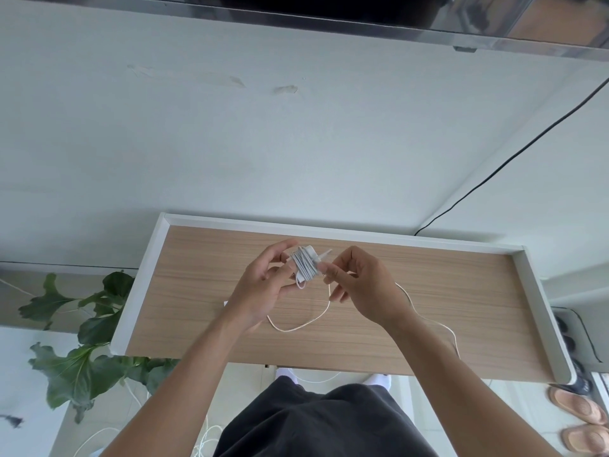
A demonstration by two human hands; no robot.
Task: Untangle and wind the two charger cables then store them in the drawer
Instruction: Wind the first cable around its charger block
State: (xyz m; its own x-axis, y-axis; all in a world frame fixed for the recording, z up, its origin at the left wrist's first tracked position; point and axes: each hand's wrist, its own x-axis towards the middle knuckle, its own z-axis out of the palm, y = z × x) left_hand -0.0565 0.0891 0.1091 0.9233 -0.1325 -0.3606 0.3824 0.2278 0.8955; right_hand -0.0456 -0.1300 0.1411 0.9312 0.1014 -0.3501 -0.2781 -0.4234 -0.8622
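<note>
My left hand holds a white charger block with grey-white cable wound round it, above the middle of the wooden tabletop. My right hand pinches the cable's free end right beside the bundle. A second, cream-white cable lies loose in a loop on the table under my hands and trails off past my right wrist toward the table's front edge. No drawer is in view.
The table has a raised white rim at the back and sides. A leafy plant stands left of it. White cords lie on the floor. Slippers sit at the right. A black wire runs down the wall.
</note>
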